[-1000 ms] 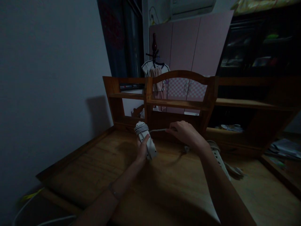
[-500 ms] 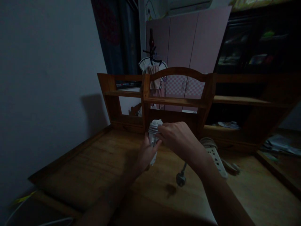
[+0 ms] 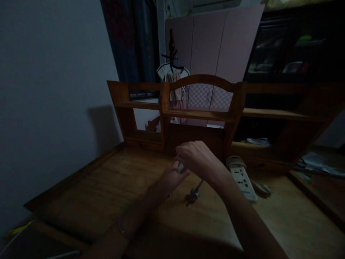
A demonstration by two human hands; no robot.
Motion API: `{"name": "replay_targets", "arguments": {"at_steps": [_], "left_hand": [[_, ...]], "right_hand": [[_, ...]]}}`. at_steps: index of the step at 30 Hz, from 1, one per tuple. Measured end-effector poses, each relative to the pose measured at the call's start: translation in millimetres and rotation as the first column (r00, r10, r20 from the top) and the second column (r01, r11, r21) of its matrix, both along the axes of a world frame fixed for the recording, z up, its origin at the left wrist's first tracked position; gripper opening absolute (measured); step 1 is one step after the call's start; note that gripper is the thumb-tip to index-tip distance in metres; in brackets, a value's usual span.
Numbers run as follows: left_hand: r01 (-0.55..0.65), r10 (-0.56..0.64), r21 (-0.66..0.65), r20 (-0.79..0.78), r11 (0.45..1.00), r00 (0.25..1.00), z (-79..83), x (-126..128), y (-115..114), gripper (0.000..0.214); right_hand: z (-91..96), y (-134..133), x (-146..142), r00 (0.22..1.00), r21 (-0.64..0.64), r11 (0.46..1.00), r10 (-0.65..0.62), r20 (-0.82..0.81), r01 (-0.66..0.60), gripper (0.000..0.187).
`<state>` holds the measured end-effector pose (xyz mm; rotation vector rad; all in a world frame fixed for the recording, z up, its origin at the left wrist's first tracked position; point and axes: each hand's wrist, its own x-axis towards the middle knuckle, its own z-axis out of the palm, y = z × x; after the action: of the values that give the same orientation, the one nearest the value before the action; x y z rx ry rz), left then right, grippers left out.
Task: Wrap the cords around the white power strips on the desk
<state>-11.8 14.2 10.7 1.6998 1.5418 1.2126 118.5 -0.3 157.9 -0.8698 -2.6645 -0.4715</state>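
Note:
In dim light, my left hand (image 3: 170,178) grips a white power strip (image 3: 181,167) above the wooden desk (image 3: 88,201); only a small part of the strip shows. My right hand (image 3: 198,159) is closed over the strip's top, holding its cord. The plug (image 3: 192,196) dangles from that cord just above the desk, below my right hand. A second white power strip (image 3: 242,177) lies flat on the desk to the right of my right wrist, with its cord coiled at its far end.
A wooden shelf unit (image 3: 199,115) stands along the desk's back edge. A wall (image 3: 54,90) rises on the left. Papers (image 3: 315,162) lie at the far right. Behind are pink cupboard doors (image 3: 215,43) and hanging clothes (image 3: 172,77).
My right hand has moved from pulling the cord out to the right, to over the strip's top. The plug lifted off the desk and swung left. The strip is now mostly hidden.

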Motion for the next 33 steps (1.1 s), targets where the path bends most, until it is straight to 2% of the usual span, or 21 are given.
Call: {"name": "replay_targets", "arguments": {"at_steps": [3,7,10,13,15,18,23,25,27,29,31,33], "left_hand": [[0.003,0.012,0.069,-0.213,0.998,0.977,-3.4,1.1,-1.7,0.051],[0.050,0.012,0.169,-0.345,0.984,0.938,1.8,-0.9,-5.6,0.052],[0.127,-0.001,0.229,-0.482,0.965,0.876,3.6,-1.9,-6.9,0.049],[0.228,-0.021,0.244,-0.638,0.943,0.770,-0.2,-0.9,-8.2,0.048],[0.315,-0.032,0.264,-0.719,0.912,0.694,-4.4,0.1,-8.8,0.049],[0.397,0.005,0.333,-0.772,0.855,0.636,-10.6,-0.1,-7.6,0.048],[0.348,0.176,0.553,-0.686,0.757,0.706,-19.0,-3.5,-4.9,0.049],[0.304,0.196,0.590,-0.633,0.748,0.749,-20.3,-3.5,-7.0,0.048],[0.224,0.172,0.577,-0.551,0.786,0.816,-18.9,-2.4,-10.7,0.047],[0.108,0.129,0.493,-0.422,0.863,0.898,-14.6,-0.4,-13.7,0.052],[-0.035,0.139,0.388,-0.243,0.921,0.960,-7.9,1.7,-14.1,0.060],[-0.150,0.179,0.340,-0.055,0.928,0.982,-0.8,3.0,-11.4,0.068]], "right_hand": [[2.5,5.3,3.7,0.999,-0.020,0.999,-0.030,-0.037,0.029,0.015],[2.4,13.2,10.5,0.989,-0.007,0.993,-0.122,-0.089,0.122,0.018],[0.2,19.9,15.2,0.983,-0.048,0.988,-0.149,-0.109,0.144,0.020],[-3.1,28.7,20.5,0.985,-0.156,0.981,-0.135,-0.107,0.117,0.022],[-5.6,37.0,25.5,0.990,-0.279,0.957,-0.105,-0.096,0.075,0.024],[-9.7,52.6,35.3,0.993,-0.497,0.868,-0.037,-0.115,-0.026,0.030],[-19.1,77.1,47.2,0.974,-0.712,0.687,-0.029,-0.225,-0.144,0.047],[-24.1,84.6,47.7,0.964,-0.770,0.603,-0.007,-0.267,-0.209,0.048],[-29.7,91.5,46.7,0.945,-0.800,0.530,0.012,-0.326,-0.282,0.047],[-35.9,98.6,45.0,0.922,-0.808,0.477,0.011,-0.388,-0.345,0.043],[-42.4,105.7,42.7,0.911,-0.801,0.480,-0.008,-0.412,-0.358,0.038],[-48.7,111.2,39.0,0.913,-0.786,0.527,-0.044,-0.405,-0.323,0.035]]}}
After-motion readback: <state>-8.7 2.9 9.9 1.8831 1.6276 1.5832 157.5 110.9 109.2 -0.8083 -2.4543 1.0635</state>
